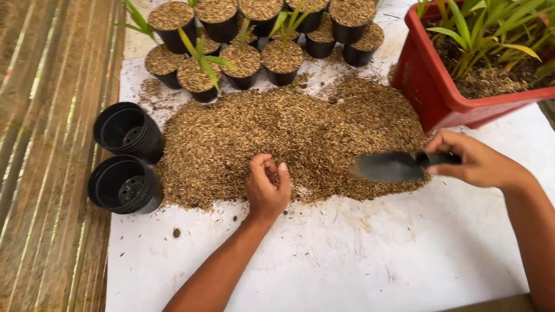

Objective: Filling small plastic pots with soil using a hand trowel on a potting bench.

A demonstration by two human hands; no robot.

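Note:
A wide heap of brown husk-like potting mix (289, 138) lies on a white sheet (369, 262). My left hand (267, 187) rests at the heap's near edge with its fingers curled shut; whether it holds any mix is hidden. My right hand (475, 161) grips the handle of a small black trowel (390, 165), whose blade points left over the heap's right edge.
Two stacks of empty black pots (125, 157) lie on their sides at the left. Several filled black pots with green seedlings (258, 22) stand behind the heap. A red planter with green plants (460, 84) sits at the right. Slatted wood (21, 167) borders the left.

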